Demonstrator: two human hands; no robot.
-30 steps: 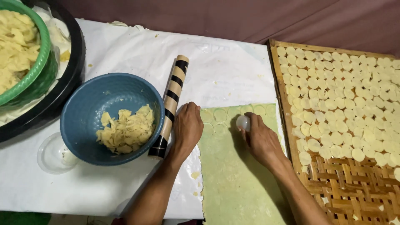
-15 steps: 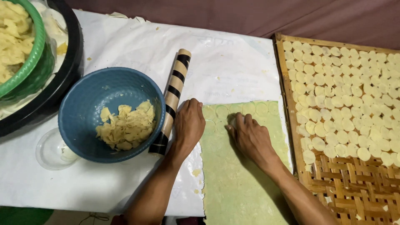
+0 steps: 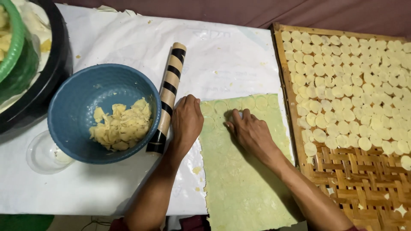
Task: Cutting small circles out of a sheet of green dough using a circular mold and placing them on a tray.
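- white sheet (image 3: 107,188) covers the work surface, wrinkled, w/ small crumbs scattered on it; runs from near edge to far edge.
- far side: band of dull brownish-purple cloth or wall (image 3: 299,13) across the top, can't tell which.
- right: woven bamboo tray (image 3: 355,188), light brown, open lattice showing at its near part.
- left: black round tub (image 3: 55,68) w/ green basket (image 3: 17,47) inside, both cut off by the frame.
- near-left: clear plastic lid (image 3: 38,156) on the sheet.
- near-left corner: strip of green (image 3: 25,222) below the sheet edge, unclear what.
- light: soft, even, weak shadows.
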